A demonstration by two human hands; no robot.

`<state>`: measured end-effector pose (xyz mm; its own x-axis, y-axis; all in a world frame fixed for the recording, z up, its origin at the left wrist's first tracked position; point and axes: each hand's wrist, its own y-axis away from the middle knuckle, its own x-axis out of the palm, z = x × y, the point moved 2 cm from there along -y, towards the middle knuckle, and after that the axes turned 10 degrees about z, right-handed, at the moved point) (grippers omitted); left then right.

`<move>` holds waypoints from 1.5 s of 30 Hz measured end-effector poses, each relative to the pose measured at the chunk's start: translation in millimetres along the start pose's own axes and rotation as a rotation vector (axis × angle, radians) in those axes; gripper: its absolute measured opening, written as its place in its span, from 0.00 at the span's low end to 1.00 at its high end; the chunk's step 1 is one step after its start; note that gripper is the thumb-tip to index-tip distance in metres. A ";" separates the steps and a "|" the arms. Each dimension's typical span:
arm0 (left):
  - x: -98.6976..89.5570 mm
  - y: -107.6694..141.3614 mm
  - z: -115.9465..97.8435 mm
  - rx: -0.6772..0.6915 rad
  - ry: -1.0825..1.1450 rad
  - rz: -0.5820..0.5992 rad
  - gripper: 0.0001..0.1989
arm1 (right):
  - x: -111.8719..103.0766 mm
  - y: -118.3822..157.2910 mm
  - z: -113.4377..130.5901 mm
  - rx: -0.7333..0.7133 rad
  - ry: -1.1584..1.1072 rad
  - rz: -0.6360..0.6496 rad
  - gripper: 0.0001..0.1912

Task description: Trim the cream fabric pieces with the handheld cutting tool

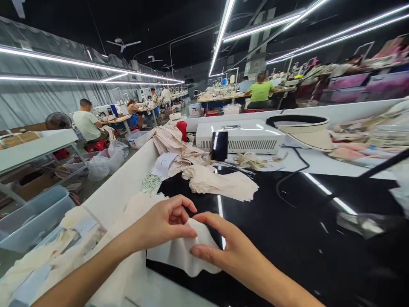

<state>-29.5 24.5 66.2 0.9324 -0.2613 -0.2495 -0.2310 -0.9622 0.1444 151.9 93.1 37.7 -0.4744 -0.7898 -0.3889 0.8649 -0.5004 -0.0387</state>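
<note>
A thin white fabric piece is raised above the glossy black table panel, its lower edge wavy. My left hand has its fingers curled and its thumb along the fabric's upper part, with the cloth between them. From the right, my right hand curves round the same piece, thumb on the near side and index finger at the top edge. Just beyond my hands lies a stack of cream fabric pieces. More pale cloth spreads beneath my left forearm.
A phone leans against a white vented box. A visor, a loose black cable and green elastic cords lie around the worktop. Plastic bins stand on the floor at left. People work at tables farther off.
</note>
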 end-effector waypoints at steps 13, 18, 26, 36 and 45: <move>32.6 -30.8 36.1 -0.004 0.166 0.069 0.23 | -5.5 20.0 -21.3 0.143 -0.419 -0.031 0.27; 34.6 -34.7 26.2 -0.018 0.105 0.029 0.23 | 0.0 31.1 -31.3 0.366 -0.424 0.137 0.21; 35.1 -44.1 33.6 -0.048 -0.005 -0.010 0.24 | 2.8 42.1 -34.0 0.367 -0.328 0.178 0.09; 25.7 -46.8 17.0 0.132 -0.323 -0.063 0.17 | -11.6 37.4 -30.5 0.253 0.120 0.187 0.13; 51.0 -38.2 17.6 0.835 -1.323 0.041 0.17 | -52.2 23.1 -42.0 0.195 0.610 -0.156 0.22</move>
<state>22.0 46.7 31.1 0.1282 0.2646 -0.9558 -0.7500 -0.6048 -0.2680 203.5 137.6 18.5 -0.3641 -0.3885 -0.8465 0.7207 -0.6932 0.0082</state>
